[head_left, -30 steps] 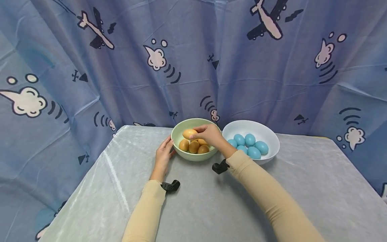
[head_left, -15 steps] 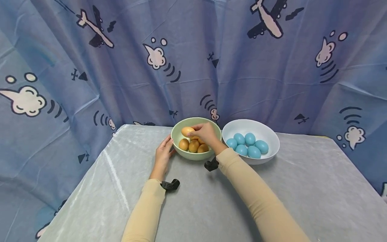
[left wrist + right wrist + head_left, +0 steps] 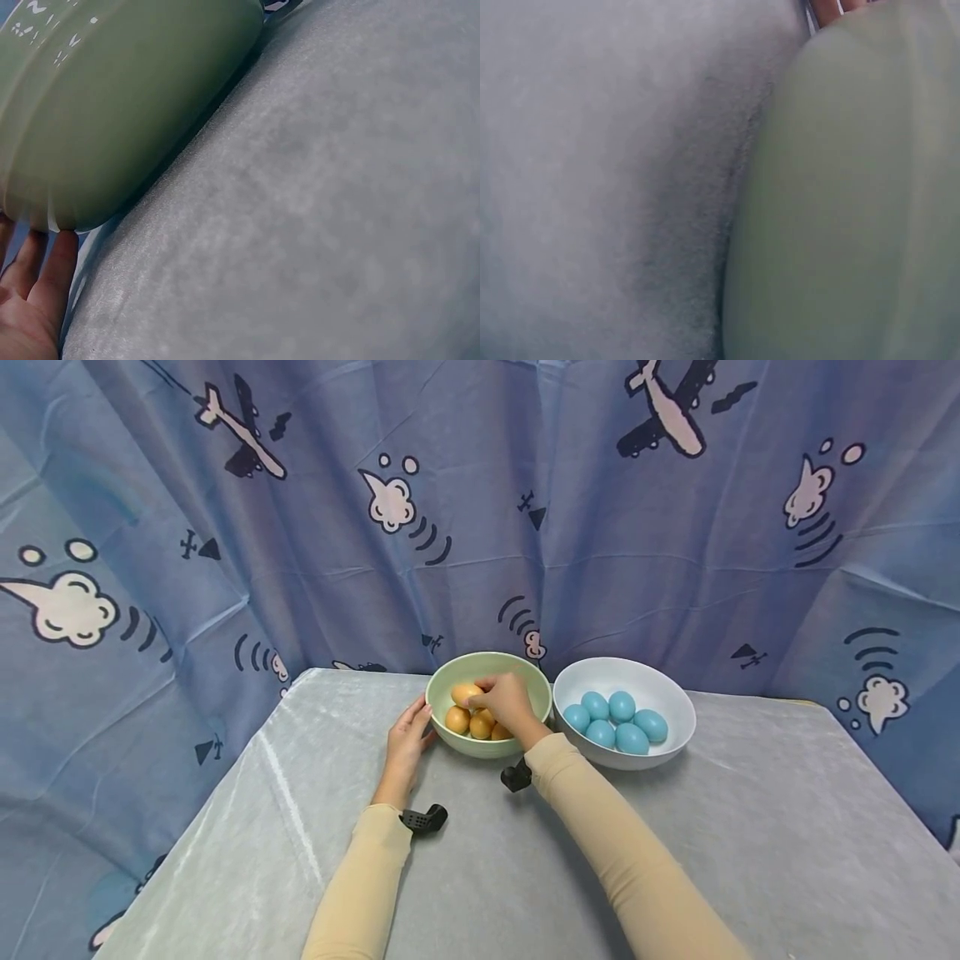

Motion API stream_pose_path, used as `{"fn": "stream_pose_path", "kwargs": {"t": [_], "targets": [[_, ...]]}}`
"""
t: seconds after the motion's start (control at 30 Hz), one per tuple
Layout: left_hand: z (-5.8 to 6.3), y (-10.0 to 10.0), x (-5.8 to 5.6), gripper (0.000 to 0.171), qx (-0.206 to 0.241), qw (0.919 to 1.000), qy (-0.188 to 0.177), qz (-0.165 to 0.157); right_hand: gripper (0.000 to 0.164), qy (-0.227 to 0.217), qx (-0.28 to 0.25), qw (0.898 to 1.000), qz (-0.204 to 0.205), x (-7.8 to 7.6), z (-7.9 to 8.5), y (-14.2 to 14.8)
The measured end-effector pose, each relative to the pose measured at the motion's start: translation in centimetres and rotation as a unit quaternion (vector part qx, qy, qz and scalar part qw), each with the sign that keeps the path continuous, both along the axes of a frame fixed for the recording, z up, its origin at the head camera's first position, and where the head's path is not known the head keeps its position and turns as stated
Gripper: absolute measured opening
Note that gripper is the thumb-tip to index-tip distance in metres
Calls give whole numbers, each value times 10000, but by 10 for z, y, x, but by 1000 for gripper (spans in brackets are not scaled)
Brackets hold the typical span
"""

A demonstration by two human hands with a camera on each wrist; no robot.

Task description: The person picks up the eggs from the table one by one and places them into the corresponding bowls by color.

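Note:
Inside the light green bowl (image 3: 480, 749), my right hand (image 3: 507, 700) pinches an orange-yellow egg (image 3: 465, 694) between thumb and fingers. Several more eggs of that colour (image 3: 457, 720) lie under it, partly covered by the hand. My left hand (image 3: 405, 745) rests its fingers against the bowl's left side. In the left wrist view, the fairly straight fingers (image 3: 54, 274) touch the green bowl wall (image 3: 135, 105). The right wrist view shows mostly the outer bowl wall (image 3: 832, 195); the right hand and its egg are out of that view.
A white bowl (image 3: 637, 761) holding several blue eggs (image 3: 632, 739) stands just right of the green one. Both are near the back of the table with a grey cloth (image 3: 480, 877). A patterned blue curtain (image 3: 465, 585) hangs behind.
My right hand has shifted slightly left with the egg, then lower in the bowl, and its forearm has swung left. The left hand stays in place against the bowl.

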State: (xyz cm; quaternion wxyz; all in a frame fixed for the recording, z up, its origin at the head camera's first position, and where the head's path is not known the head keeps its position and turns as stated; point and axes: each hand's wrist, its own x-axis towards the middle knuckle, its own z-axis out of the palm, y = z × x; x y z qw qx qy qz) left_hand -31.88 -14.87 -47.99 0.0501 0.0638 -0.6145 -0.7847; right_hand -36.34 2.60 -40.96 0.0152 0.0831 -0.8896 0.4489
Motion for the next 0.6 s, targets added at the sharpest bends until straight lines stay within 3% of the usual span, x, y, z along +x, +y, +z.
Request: {"fn": "stream_pose_path", "kwargs": {"t": [0.27,0.47,0.6], "targets": [[0,-1,0,49,-30,10000,-61,63,46,-51,428,9990,-102,-1,-2,-2],[-1,-2,1,49,-68,10000,2,32,35,196,772,9968,4,-1,-4,-4],[-2,-2,1,50,-70,10000,-9,-11,31,130,254,9996,-53,1,-4,-1]]}}
